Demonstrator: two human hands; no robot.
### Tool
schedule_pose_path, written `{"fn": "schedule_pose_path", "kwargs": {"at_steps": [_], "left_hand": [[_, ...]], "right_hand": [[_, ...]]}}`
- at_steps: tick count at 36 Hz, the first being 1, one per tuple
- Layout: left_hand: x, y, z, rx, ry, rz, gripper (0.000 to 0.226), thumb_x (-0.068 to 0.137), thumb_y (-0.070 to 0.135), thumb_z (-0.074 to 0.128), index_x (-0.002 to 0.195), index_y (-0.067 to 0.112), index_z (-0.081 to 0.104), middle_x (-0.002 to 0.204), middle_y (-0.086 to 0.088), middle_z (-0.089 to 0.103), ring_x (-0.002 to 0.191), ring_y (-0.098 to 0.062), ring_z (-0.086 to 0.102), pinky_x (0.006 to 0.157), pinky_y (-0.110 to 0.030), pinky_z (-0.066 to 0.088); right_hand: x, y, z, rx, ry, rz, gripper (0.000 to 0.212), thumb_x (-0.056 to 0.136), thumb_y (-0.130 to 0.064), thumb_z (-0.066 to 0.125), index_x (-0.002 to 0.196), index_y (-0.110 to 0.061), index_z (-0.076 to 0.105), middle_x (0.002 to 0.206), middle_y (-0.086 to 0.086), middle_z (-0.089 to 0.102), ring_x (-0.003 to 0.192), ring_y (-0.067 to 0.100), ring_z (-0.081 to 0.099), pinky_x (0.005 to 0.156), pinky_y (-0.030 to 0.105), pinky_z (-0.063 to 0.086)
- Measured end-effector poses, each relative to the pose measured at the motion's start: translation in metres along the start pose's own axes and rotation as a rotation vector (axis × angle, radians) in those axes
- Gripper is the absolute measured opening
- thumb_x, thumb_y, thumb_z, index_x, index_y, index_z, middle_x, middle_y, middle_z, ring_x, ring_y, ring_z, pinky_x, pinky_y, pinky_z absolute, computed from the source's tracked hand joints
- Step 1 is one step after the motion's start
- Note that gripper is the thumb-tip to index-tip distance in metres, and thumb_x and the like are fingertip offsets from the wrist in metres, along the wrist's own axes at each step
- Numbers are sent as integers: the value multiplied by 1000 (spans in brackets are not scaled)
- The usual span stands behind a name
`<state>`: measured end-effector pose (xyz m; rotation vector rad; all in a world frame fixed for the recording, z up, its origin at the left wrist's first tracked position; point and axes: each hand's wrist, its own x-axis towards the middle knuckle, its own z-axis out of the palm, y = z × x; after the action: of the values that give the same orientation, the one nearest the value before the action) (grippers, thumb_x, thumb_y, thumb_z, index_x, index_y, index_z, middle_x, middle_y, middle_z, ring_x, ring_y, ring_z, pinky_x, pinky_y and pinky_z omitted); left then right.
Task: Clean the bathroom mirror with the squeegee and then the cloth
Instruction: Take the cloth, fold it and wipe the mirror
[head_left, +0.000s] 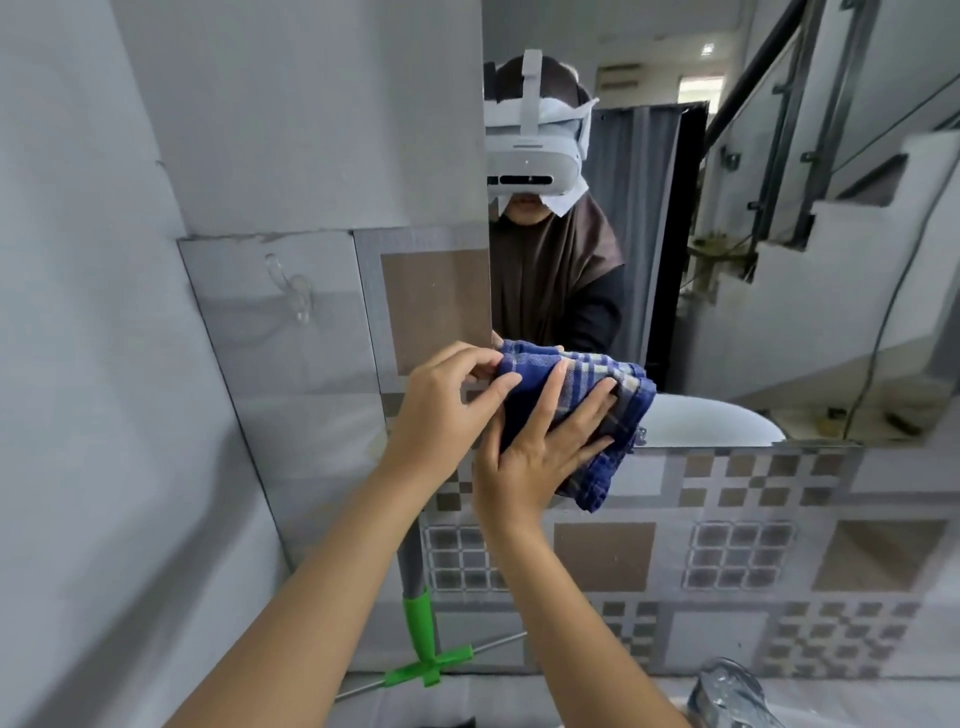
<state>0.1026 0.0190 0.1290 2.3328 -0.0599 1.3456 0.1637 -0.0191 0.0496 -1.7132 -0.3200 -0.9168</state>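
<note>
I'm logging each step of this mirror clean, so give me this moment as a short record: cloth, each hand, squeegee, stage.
cloth: blue plaid, bunched, at the lower left corner of the mirror
left hand: pinches the cloth's left edge
right hand: fingers spread flat on the cloth
squeegee: green fittings, not held, standing against the tiled wall below the hands
stage: cloth in use, squeegee set aside

The cloth (571, 395) sits before the mirror's (779, 260) lower left corner, the squeegee (421, 639) below, the tap (727, 691) rightward.
</note>
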Motion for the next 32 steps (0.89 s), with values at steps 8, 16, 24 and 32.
{"fn": "schedule_pose_path", "kwargs": {"at_steps": [8,16,24,32], "left_hand": [[6,9,1,-15,89,-78,13,81,14,70,92,7,71,87,-3,70,77,-8,64,72,-12,52],[-2,28,-15,40,-45,-58,11,84,10,67,94,6,71,90,-5,70,81,-13,64,73,-15,51],[-33,52,-63,126,-287,156,14,85,6,64,96,8,72,90,-2,70,80,-8,62,77,-20,50],[-45,75,-109,119,-292,175,15,83,3,66,96,7,72,88,0,68,78,-7,62,75,-12,48]], "right_hand": [[-7,5,-32,18,-187,-76,69,91,-38,44,147,-28,7,155,6,-12,144,22,-13,115,44,-9],[-30,8,-93,120,-306,-186,58,96,-31,35,147,-33,9,157,-3,9,145,14,6,118,42,10],[-21,-17,-134,538,-573,-101,43,96,-16,36,138,-23,39,147,-5,37,136,-2,29,110,14,26],[-22,-46,-154,693,-701,-56,32,96,-20,43,124,-19,58,117,-7,64,109,2,58,89,18,47]]}}
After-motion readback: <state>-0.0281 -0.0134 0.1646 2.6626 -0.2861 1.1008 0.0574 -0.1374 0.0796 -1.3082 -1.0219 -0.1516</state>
